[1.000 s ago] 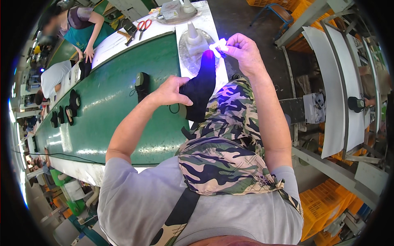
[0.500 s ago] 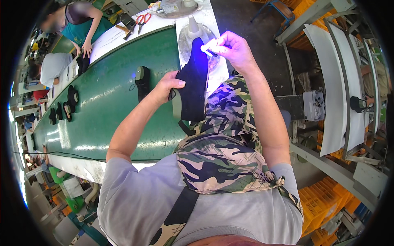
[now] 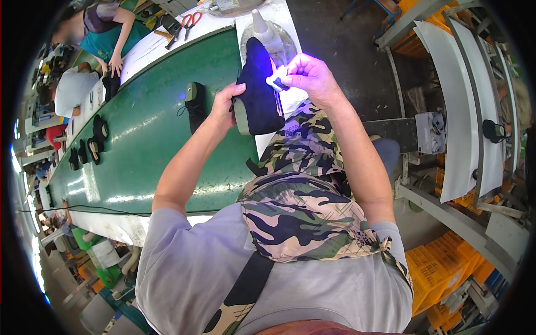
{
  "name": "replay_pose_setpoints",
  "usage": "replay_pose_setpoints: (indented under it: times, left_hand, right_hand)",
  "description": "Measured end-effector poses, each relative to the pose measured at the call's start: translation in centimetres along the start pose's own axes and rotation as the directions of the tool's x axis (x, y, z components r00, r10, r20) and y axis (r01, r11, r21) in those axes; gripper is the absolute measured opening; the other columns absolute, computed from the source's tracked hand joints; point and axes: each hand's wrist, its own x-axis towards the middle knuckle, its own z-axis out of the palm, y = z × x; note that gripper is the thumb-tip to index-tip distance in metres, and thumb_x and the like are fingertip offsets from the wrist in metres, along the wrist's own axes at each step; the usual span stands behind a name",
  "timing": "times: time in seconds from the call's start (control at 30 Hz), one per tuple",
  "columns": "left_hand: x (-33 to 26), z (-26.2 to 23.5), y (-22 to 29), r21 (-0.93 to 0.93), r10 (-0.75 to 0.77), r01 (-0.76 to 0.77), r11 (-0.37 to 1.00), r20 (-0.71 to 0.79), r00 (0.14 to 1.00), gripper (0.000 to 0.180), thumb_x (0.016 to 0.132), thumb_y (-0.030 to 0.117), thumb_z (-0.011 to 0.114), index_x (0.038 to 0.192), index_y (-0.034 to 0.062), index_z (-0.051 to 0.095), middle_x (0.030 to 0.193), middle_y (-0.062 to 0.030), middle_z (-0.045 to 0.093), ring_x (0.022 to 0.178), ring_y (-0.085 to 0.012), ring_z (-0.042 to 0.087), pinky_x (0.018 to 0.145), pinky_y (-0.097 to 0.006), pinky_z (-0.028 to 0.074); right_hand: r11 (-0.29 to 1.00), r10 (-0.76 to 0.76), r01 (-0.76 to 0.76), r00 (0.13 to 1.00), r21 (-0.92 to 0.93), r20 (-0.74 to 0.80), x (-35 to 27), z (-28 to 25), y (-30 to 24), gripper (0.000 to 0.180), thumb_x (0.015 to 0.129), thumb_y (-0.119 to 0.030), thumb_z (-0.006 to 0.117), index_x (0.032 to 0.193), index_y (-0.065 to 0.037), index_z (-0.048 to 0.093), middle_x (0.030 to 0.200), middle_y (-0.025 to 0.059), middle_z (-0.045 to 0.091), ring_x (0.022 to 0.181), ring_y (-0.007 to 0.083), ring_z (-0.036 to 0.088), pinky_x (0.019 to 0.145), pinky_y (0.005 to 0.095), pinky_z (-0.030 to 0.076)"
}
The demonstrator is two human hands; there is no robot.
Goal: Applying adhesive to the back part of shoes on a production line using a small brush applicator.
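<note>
My left hand [image 3: 225,105] grips a black shoe [image 3: 260,97] by its side, thumb on the upper and fingers hidden behind. The shoe is tilted over the table's right edge, its toe pointing away from me and its grey-green sole facing left. My right hand [image 3: 312,78] pinches a small pale thing [image 3: 276,81] with a dark part against the shoe's right side. Bright blue-violet light covers it and my fingertips; its kind cannot be made out. Just beyond the toe stands a whitish bottle with a pointed nozzle [image 3: 260,25].
Another black shoe [image 3: 194,106] lies on the green belt [image 3: 151,151], with several more dark shoes [image 3: 92,146] farther left. Red-handled scissors [image 3: 191,21] and a hammer [image 3: 165,37] rest on the white ledge. A co-worker [image 3: 111,33] handles a shoe at far left. Metal racks [image 3: 446,111] stand right.
Both hands and the shoe have shifted slightly left. My right hand has moved down along the shoe's side, while the shoe's heel has risen away from my lap.
</note>
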Motion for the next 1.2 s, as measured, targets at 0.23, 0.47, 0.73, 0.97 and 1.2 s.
replay_pose_setpoints:
  times: [0.23,0.47,0.73,0.97,1.2]
  left_hand:
    - [-0.1,0.9,0.1,-0.04,0.003,-0.008,0.999,-0.112,0.994,0.053,0.083,0.032,0.06,0.124,-0.0018,0.055,0.117,-0.0175,0.065,0.104,-0.0306,0.065,0.098,-0.044,0.049]
    - [-0.2,2.2,0.2,-0.048,-0.032,0.026,0.999,-0.14,0.99,0.054,0.084,0.034,0.06,0.124,-0.0013,0.055,0.115,-0.0161,0.066,0.105,-0.0297,0.066,0.099,-0.044,0.049]
    - [0.6,1.0,-1.0,-0.249,-0.239,0.201,0.947,-0.136,0.961,0.027,0.083,0.038,0.06,0.092,0.013,0.057,0.076,-0.0061,0.061,0.059,-0.0178,0.055,0.05,-0.028,0.038]
    - [0.3,1.7,-2.0,-0.375,-0.324,0.3,0.877,-0.001,0.946,0.031,0.082,0.039,0.056,0.084,0.0089,0.057,0.068,-0.0096,0.055,0.049,-0.016,0.044,0.047,-0.027,0.033]
    - [-0.5,3.2,-2.9,-0.449,-0.313,0.252,0.857,-0.067,0.947,0.037,0.084,0.039,0.055,0.098,0.0043,0.06,0.064,-0.0084,0.054,0.046,-0.0108,0.039,0.044,-0.024,0.027]
  right_hand:
    - [0.999,0.033,-0.034,0.998,0.0,0.059,-1.5,0.8,-1.8,0.015,0.081,0.0,0.072,0.085,-0.004,0.058,0.08,-0.0007,0.059,0.074,0.0077,0.057,0.07,0.0237,0.048]
    - [0.987,0.017,0.014,0.981,-0.158,0.194,-1.9,0.1,-4.3,0.017,0.082,-0.002,0.072,0.087,-0.003,0.056,0.097,0.0051,0.062,0.085,0.0095,0.058,0.077,0.0236,0.048]
    - [0.949,-0.112,0.166,0.973,-0.269,0.203,-2.7,-0.8,-5.3,0.018,0.08,-0.007,0.074,0.084,-0.003,0.056,0.093,0.0058,0.064,0.086,0.0122,0.058,0.077,0.0272,0.048]
    - [0.869,-0.253,0.332,0.935,-0.367,0.248,-3.3,-1.2,-5.5,0.016,0.081,-0.004,0.073,0.08,-0.002,0.057,0.097,0.0088,0.068,0.092,0.0166,0.062,0.083,0.0297,0.048]
    - [0.826,-0.304,0.381,0.921,-0.415,0.242,-3.6,-1.5,-5.1,0.015,0.079,-0.002,0.071,0.078,-0.003,0.056,0.099,0.0104,0.069,0.094,0.0207,0.064,0.084,0.0322,0.048]
